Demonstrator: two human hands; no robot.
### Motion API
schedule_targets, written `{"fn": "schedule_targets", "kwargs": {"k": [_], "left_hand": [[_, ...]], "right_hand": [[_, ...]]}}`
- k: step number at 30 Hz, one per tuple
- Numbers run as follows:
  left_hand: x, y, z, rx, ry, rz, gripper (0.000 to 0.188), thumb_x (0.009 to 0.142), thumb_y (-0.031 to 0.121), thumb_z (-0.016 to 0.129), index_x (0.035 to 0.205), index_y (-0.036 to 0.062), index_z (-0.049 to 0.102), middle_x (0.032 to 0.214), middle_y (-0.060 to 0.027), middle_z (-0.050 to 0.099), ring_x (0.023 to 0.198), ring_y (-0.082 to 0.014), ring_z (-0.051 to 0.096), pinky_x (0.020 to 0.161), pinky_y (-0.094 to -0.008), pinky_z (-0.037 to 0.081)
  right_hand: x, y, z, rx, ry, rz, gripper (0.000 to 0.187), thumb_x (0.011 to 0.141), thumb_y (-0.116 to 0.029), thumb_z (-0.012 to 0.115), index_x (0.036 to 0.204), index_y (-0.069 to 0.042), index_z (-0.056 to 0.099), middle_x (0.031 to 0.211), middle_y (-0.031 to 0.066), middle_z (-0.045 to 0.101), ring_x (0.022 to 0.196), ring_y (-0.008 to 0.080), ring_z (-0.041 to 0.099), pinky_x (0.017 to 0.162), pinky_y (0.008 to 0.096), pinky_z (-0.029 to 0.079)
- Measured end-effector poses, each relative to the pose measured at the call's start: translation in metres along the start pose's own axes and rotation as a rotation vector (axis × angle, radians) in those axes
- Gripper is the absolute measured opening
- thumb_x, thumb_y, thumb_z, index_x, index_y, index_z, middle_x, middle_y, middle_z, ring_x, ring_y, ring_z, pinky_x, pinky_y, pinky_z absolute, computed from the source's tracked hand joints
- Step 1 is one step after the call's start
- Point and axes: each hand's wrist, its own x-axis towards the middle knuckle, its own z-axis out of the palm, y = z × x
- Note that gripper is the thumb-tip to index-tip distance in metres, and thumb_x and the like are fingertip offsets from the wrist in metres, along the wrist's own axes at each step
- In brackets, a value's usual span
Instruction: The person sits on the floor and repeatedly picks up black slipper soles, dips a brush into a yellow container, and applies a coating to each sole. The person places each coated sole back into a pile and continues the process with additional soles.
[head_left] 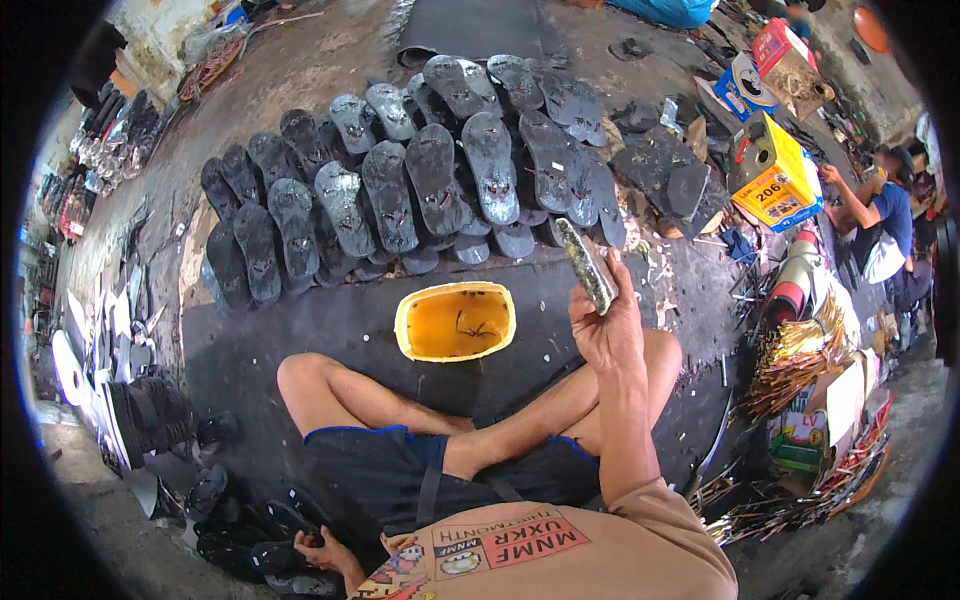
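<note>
My right hand (612, 325) is raised over my right knee. Its fingers grip a long, flat, brush-like block (588, 268), speckled dark and pale along its length; its exact kind is unclear. Down at the lower left, my left hand (325, 553) has its fingers curled at the edge of a black sole (290, 515) in a loose pile. Between my knees and the rows stands a yellow tub (403, 325) of amber liquid, with dark bits in it. Beyond it, overlapping rows of black footwear soles (436, 180) lie on the ground, several with whitish smears.
A black mat (240, 345) lies under me and the tub. To the right are dark scraps (665, 175), a yellow and blue tin (775, 172), bundles of thin strips (800, 360) and an open carton (840, 400). Another person (885, 215) sits at the far right.
</note>
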Motion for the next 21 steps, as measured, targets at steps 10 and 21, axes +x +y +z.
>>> {"fn": "schedule_targets", "kwargs": {"k": [10,21], "left_hand": [[0.056,0.130,-0.015,-0.244,-0.159,0.104,0.047,0.080,0.007,0.091,0.121,0.0004,0.068,0.100,-0.0094,0.065,0.093,-0.0276,0.063,0.088,-0.0435,0.051],[-0.006,0.307,-0.019,-0.165,-0.458,0.889,0.051,0.085,0.004,0.074,0.136,0.0090,0.073,0.147,-0.0171,0.064,0.135,-0.0360,0.055,0.118,-0.0470,0.040]], "right_hand": [[-0.005,0.012,0.008,0.259,0.016,0.177,0.034,0.107,-0.032,0.069,0.124,-0.003,0.066,0.096,0.0107,0.068,0.072,0.0165,0.066,0.057,0.0232,0.061],[-0.014,0.047,0.013,0.212,0.040,0.229,0.035,0.105,-0.035,0.072,0.108,0.000,0.073,0.090,0.0096,0.072,0.076,0.0155,0.070,0.064,0.0246,0.063]]}}
